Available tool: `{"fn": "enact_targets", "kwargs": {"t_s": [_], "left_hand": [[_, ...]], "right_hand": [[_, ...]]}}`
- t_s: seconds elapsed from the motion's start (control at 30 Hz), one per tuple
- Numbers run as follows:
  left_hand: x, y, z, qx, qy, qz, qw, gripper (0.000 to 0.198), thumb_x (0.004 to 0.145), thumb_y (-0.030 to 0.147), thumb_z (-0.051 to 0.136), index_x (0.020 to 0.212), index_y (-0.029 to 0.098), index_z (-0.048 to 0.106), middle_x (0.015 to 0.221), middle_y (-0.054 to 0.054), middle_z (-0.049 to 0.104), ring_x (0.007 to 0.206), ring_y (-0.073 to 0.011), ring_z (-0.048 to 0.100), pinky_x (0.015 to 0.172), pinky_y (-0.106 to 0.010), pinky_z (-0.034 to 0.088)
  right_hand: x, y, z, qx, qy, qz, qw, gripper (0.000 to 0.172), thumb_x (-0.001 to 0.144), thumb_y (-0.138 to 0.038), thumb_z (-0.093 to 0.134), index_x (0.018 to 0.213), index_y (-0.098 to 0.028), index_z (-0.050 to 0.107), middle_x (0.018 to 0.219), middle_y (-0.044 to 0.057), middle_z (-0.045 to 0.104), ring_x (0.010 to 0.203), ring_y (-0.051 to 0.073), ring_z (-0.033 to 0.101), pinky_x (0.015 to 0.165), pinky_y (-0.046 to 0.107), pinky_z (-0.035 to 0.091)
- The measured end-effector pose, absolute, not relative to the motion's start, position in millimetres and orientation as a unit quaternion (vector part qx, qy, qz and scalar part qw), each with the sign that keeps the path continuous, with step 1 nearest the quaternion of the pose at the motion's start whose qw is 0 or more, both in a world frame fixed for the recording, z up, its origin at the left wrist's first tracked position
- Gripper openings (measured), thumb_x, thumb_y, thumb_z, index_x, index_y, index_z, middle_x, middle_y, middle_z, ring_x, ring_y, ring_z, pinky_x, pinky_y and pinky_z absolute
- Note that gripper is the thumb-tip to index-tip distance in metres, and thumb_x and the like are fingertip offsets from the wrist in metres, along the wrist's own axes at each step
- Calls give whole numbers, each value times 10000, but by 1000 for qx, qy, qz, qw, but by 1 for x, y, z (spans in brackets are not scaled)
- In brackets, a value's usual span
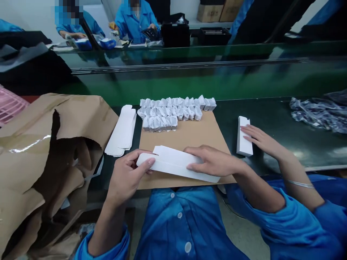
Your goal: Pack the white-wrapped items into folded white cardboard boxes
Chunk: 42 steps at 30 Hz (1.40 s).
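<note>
A flat white folding carton [170, 164] is held between my two hands above a brown cardboard sheet [195, 135]. My left hand [130, 171] pinches its left end, thumb on top. My right hand [208, 160] grips the carton toward its right end, thumb in front and fingers behind. Left of the sheet lies a stack of flat white cartons [121, 131]. On the far part of the sheet, several small white-wrapped pieces [168, 112] stand packed in rows.
At the right, another person's hand [257, 139] rests on a formed white box [244, 139]. Clear plastic bags [320, 113] lie farther right. A torn cardboard box [73, 115] stands at the left. Co-workers in blue [137, 21] sit beyond the green conveyor edge [173, 81].
</note>
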<state>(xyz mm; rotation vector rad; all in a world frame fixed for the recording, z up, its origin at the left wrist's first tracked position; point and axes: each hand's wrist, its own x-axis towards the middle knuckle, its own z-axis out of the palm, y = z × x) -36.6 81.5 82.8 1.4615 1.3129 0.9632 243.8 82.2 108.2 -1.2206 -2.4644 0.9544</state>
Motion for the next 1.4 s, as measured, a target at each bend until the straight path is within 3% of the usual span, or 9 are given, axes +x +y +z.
{"fn": "enact_targets", "kwargs": {"t_s": [0.1, 0.17, 0.43, 0.73, 0.97, 1.1, 1.23, 1.3, 1.4], "left_hand": [[-28, 83, 69, 542, 514, 451, 488, 243, 769, 383, 731, 894, 185, 665, 782, -1, 650, 628, -134, 596, 521, -244, 553], [-27, 83, 64, 524, 505, 456, 512, 261, 768, 384, 728, 920, 192, 636, 827, -4, 647, 667, -147, 604, 520, -258, 562], [-42, 83, 95, 647, 445, 235, 573, 386, 848, 409, 628, 1146, 169, 682, 749, -42, 712, 618, -155, 640, 558, -239, 545], [-28, 78, 82, 713, 468, 281, 439, 239, 788, 308, 658, 980, 227, 776, 905, -40, 765, 694, -151, 671, 619, -221, 550], [-37, 83, 82, 673, 513, 310, 434, 148, 732, 194, 626, 766, 212, 769, 745, -16, 739, 643, -148, 662, 514, -200, 507], [-48, 85, 77, 620, 509, 400, 443, 147, 765, 278, 703, 880, 196, 744, 789, -31, 731, 639, -147, 662, 567, -234, 540], [-12, 63, 66, 505, 454, 636, 368, 501, 895, 444, 578, 1360, 286, 479, 1125, -86, 678, 899, -209, 705, 741, -348, 591], [18, 50, 60, 529, 433, 637, 357, 768, 863, 586, 564, 1501, 310, 237, 1420, -168, 499, 1212, -305, 594, 899, -458, 559], [52, 46, 56, 548, 472, 597, 346, 1069, 816, 596, 628, 1522, 310, -123, 1511, -232, 359, 1235, -329, 580, 900, -479, 557]], "right_hand": [[227, 66, 96, -484, -851, 130, 157, 642, 885, -429, 656, 1414, -155, 418, 1284, 153, 609, 1099, 301, 605, 894, 426, 497], [216, 58, 89, -472, -867, 36, 157, 807, 864, -458, 674, 1489, -104, 307, 1323, 207, 561, 1138, 341, 567, 915, 479, 483], [226, 59, 92, -342, -925, 17, 166, 549, 964, -282, 493, 1460, -89, 355, 1295, 178, 566, 1132, 298, 506, 928, 459, 452], [234, 51, 88, -332, -927, -4, 172, 516, 966, -254, 464, 1445, -76, 394, 1275, 198, 592, 1109, 311, 552, 904, 487, 469], [227, 42, 91, -354, -922, -70, 139, 412, 972, -126, 391, 1369, -114, 501, 1200, 182, 661, 1084, 313, 619, 877, 480, 518], [246, 50, 82, -408, -893, -109, 157, 392, 948, -182, 492, 1320, -61, 517, 1197, 209, 657, 1074, 328, 622, 884, 481, 518], [250, 52, 63, -492, -824, -142, 242, 383, 947, -279, 525, 1268, -72, 548, 1062, 196, 703, 912, 288, 665, 762, 408, 539], [234, 45, 50, -518, -799, -155, 265, 408, 954, -334, 514, 1268, -75, 548, 1032, 203, 706, 871, 294, 667, 721, 411, 529], [201, 29, 32, -504, -806, -150, 272, 473, 965, -340, 492, 1334, -46, 490, 1067, 238, 689, 905, 327, 664, 718, 434, 523]]}}
